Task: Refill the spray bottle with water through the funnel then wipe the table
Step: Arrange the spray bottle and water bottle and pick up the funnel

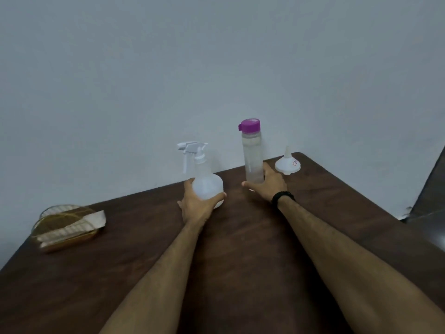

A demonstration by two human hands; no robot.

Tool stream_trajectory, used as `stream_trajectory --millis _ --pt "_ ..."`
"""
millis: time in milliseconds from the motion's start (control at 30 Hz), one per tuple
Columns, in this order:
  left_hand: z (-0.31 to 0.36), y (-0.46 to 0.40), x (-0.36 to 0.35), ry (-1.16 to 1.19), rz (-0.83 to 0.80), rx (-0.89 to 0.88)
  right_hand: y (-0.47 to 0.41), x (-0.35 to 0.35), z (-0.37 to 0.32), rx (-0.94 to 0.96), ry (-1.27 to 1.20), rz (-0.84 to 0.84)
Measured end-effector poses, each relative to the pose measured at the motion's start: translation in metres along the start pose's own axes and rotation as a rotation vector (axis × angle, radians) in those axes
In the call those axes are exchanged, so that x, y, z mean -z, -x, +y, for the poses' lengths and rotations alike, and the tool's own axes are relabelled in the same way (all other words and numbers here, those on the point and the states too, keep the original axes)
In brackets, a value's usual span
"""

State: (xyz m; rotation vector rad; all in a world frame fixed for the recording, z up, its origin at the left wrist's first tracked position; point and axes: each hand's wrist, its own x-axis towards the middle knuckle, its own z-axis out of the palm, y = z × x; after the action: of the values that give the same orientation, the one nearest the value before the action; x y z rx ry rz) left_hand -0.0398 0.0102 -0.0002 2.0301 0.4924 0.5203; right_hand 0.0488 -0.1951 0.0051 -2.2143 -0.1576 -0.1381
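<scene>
A white spray bottle (pixel 207 183) with its trigger head screwed on stands upright on the dark wooden table (pixel 240 237) near the far edge. My left hand (pixel 196 204) wraps its round base. To its right a tall clear water bottle (pixel 252 160) with a purple cap stands upright, and my right hand (pixel 267 185) grips its lower part. A white funnel (pixel 287 165) rests upside down, spout up, at the table's far right corner, just beyond my right hand.
A wire basket (pixel 63 225) holding a folded pale cloth (pixel 72 231) sits at the table's left edge. A grey wall runs close behind the table. A dark piece of furniture (pixel 431 201) stands past the right edge.
</scene>
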Motion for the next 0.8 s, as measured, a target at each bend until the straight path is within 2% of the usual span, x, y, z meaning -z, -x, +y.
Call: stream_trajectory --millis 167,433,800 --pt "-0.017 0.053 0.054 -0.047 0.013 0.021 0.058 -0.003 -0.015 0.007 -0.022 -0.042" --pt "-0.041 0.134 0.127 -0.030 0.124 0.040 0.157 -0.018 -0.047 0.047 -0.057 -0.120" --pt "-0.052 0.195 0.168 -0.041 0.233 0.040 0.225 -0.026 -0.064 0.090 -0.141 -0.175"
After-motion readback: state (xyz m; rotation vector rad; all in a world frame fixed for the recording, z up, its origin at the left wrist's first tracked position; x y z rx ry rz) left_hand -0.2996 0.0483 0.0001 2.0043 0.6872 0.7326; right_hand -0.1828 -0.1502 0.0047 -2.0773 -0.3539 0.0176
